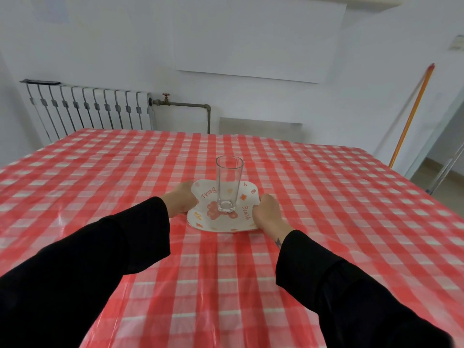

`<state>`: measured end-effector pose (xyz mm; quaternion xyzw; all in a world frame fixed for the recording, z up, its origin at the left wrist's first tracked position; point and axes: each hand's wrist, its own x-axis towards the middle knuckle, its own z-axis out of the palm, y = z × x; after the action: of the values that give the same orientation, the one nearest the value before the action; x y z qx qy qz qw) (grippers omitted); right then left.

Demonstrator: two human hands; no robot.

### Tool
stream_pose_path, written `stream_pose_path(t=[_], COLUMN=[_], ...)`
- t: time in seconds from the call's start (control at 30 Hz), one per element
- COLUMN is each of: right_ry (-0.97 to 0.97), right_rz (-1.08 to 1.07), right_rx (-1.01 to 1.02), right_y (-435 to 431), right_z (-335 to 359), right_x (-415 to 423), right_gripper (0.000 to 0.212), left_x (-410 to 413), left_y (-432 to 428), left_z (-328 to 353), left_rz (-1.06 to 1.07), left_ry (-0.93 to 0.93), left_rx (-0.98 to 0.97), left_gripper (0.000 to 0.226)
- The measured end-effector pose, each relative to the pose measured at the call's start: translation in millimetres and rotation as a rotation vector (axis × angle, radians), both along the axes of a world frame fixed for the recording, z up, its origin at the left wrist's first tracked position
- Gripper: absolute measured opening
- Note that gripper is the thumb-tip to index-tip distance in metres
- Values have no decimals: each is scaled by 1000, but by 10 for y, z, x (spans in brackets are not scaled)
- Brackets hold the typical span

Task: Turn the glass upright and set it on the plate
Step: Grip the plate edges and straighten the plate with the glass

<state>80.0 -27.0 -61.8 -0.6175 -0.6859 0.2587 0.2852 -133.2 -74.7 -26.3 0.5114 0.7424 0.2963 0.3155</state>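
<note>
A tall clear glass point(229, 184) stands upright in the middle of a white plate point(200, 221) printed with red bears and orange marks. The plate rests on the red-and-white checked tablecloth point(326, 197). My left hand point(181, 198) grips the plate's left rim with curled fingers. My right hand point(267, 210) grips the plate's right rim the same way. Neither hand touches the glass. Both arms wear black sleeves.
A white radiator point(88, 109) and a pipe with a red valve point(165, 97) stand against the wall behind the table. An orange pole point(411, 116) leans at the far right, beyond the table's right edge.
</note>
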Motion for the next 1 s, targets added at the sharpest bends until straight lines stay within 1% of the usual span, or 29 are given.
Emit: stream_pose_path(t=[0.23,0.3,0.4,0.47,0.57,0.67,0.87,1.0], right_ry=[0,1,10,19,29,27,30,22], right_rz=[-4,-2,2,8,9,7,4,-12], right_rx=[-13,-23,-53,-72,-96,-108,-114,-139], right_y=[-15,-19,-32,-36,-32,-34,-32,-47], right_z=[7,20,37,44,46,51,56,74], right_x=[0,-1,3,-2,-17,-23,-37,-58], right_gripper=[34,34,34,32,23,14,9,17], left_x=[-24,-15,-5,-6,-5,2,6,44], left_y=[31,31,38,32,12,17,15,-16], left_z=[-57,-53,-75,-83,-83,-90,-81,-61], left_rz=[1,-2,-7,-11,-18,-22,-38,-14], left_ry=[50,61,62,47,8,8,25,37], left_rx=[0,-15,-40,-43,-47,-42,-47,-55], left_gripper=[25,28,46,51,54,54,53,58])
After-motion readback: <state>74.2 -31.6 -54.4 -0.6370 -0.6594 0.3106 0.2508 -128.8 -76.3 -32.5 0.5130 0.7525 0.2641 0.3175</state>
